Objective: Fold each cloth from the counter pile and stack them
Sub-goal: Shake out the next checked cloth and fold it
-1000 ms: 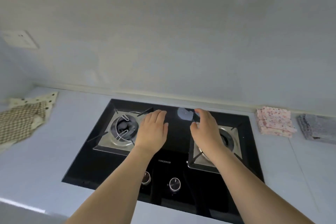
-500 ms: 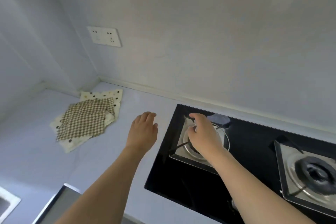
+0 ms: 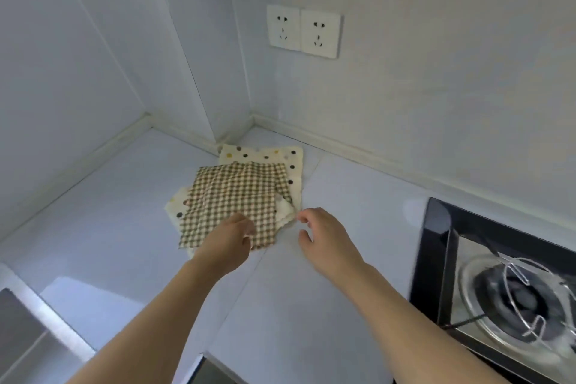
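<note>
Now, pile: checked cloth (image 3: 233, 196) atop dotted cloth (image 3: 274, 156), mid-frame on worktop (image 3: 343, 196), unfolded.
Left hand (image 3: 229, 238): resting on checked cloth; grip unclear.
Right hand (image 3: 324, 237): fingers spread, empty, beside pile.
Progress: folding pending; no stack visible.

Checked cloth (image 3: 237, 203): near edge hidden beneath the left hand (image 3: 229, 241), so whether the fingers pinch it cannot be told; it covers most of the dotted cloth (image 3: 265, 156) below, whose full outline stays unseen. Right hand (image 3: 327, 238): motion-blurred at the fingertips, seemingly just beside the cloth's corner, contact unclear. Stove (image 3: 498, 284): cut off by the right and lower edges, burner (image 3: 517, 299) smeared by blur; both forearms leave the view at the bottom.
</note>
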`<state>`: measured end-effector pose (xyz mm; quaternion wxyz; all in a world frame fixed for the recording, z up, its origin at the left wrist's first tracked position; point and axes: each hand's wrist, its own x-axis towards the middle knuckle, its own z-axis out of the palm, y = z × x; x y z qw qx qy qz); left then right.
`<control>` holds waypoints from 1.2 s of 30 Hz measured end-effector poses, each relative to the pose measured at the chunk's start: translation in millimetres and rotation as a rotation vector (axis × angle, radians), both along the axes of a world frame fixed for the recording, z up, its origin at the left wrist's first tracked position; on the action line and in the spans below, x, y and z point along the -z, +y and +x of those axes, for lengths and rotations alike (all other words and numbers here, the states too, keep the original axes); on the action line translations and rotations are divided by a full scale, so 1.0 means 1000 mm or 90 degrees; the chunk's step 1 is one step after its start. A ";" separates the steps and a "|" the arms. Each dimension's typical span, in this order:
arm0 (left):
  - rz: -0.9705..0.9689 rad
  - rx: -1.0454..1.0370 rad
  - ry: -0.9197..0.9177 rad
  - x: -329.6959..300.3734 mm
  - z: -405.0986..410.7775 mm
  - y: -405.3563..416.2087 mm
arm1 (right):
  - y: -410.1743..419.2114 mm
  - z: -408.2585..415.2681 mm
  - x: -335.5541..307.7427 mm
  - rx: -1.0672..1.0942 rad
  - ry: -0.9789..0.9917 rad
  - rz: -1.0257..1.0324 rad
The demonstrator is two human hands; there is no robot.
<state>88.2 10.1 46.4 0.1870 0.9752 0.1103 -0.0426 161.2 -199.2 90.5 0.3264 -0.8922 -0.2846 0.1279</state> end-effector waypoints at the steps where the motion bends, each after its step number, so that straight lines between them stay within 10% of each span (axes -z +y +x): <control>1: 0.002 0.021 -0.011 0.014 0.002 0.017 | 0.019 0.002 0.014 -0.017 0.001 0.000; 13: 0.083 0.190 -0.298 0.096 -0.003 0.075 | 0.076 0.019 0.148 -0.109 -0.150 0.065; 26: 0.383 0.123 -0.363 0.015 -0.033 0.022 | 0.034 -0.046 0.059 0.054 -0.221 0.283; 36: -0.138 0.113 -0.379 -0.104 -0.179 -0.081 | -0.105 -0.190 -0.043 0.131 -0.158 0.423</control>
